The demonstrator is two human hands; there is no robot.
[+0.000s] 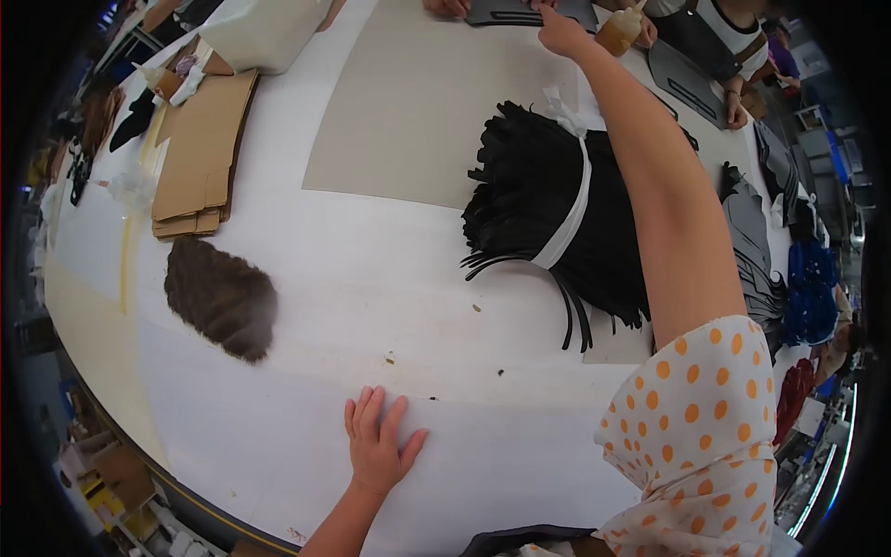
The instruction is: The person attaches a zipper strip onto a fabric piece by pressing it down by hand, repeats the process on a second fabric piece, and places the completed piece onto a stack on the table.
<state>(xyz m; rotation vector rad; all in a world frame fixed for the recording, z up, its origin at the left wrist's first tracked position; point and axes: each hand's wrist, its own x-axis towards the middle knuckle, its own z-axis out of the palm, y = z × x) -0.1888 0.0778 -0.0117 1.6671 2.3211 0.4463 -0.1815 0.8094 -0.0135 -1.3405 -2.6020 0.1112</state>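
My left hand (376,446) lies flat on the white tabletop (353,316) with fingers spread and nothing in it. Across the table stretches my right arm, in a white sleeve with orange dots. At its end, my right hand (563,33) reaches a black panel with a long slot (506,16), a finger extended over its near edge; the other fingers are partly hidden. Under that arm lies a thick bundle of black strips (538,186), tied with a white band (574,218). Close to my right hand, another person's hand (647,33) is beside a bottle of amber liquid (616,33).
A brown furry piece (223,297) lies at left, below stacked cardboard (200,153). A white jug (264,32) stands behind. A grey sheet (399,111) covers the far middle. Another person's hand (448,7) touches the far panel's left side. More black panels (685,82) lie right.
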